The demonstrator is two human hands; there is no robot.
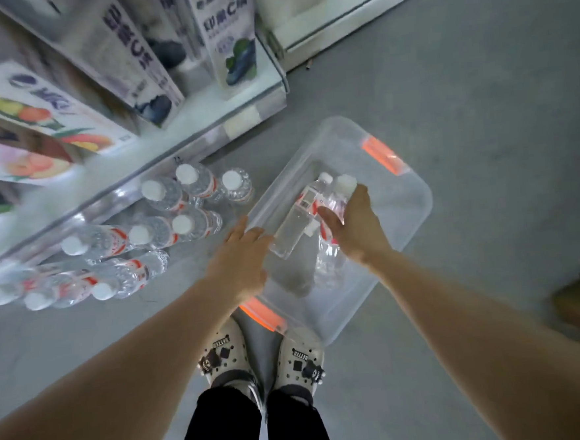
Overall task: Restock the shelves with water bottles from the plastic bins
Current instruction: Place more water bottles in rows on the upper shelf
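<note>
Shelf stock: clear plastic water bottles with white caps and red labels (164,211) stand and lean in a loose cluster on the bottom shelf, left of the bin; several near the front tilt towards the floor.
Left hand: the left hand (241,257) hovers at the near-left rim of the bin, fingers straight and relaxed, grip empty.
Bin: the clear rectangular plastic bin with orange latches (413,194) sits on the grey floor just in front of the person's white clogs (260,356), beside the shelf edge.
Lying bottle: another clear water bottle (291,233) lies in the bin between the two hands, long axis running from near-left to far-right, cap end away from the person.
Right hand: the right hand (354,225) wraps its fingers round the upper body of a held clear water bottle (332,251), thumb across the label.
Held bottle: over the bin's middle, long axis roughly near-to-far, white cap pointing away from the person and base hanging towards them.
Risk, slip: the grip sits high, near the neck, so the heavy base could swing and slide free, I think.
Risk, shelf: a bottle pushed in among the leaning ones could topple them off the ledge.
</note>
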